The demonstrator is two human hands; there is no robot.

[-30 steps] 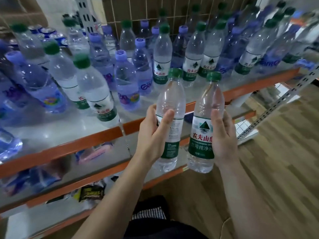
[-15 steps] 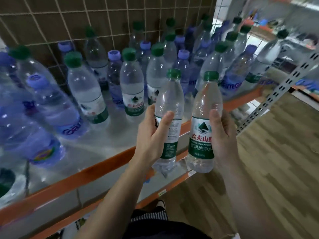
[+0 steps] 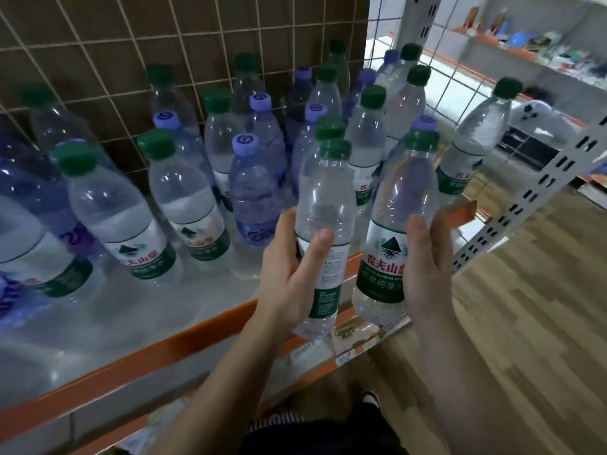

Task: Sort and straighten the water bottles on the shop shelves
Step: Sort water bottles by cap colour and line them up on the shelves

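Above the shelf's orange edge (image 3: 184, 348), each hand wraps its fingers around one upright green-capped bottle (left hand (image 3: 292, 277), right hand (image 3: 425, 270)), bottles close together.

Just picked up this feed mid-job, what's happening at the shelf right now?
A person stands at a shop shelf with a green-capped water bottle in each hand. The left hand grips the left bottle, its fine-print side facing the camera; the right hand grips the right bottle, its front label showing. Both are held upright in front of the shelf, not set down. On the shelf, green-capped bottles and purple-capped bottles stand mixed together.
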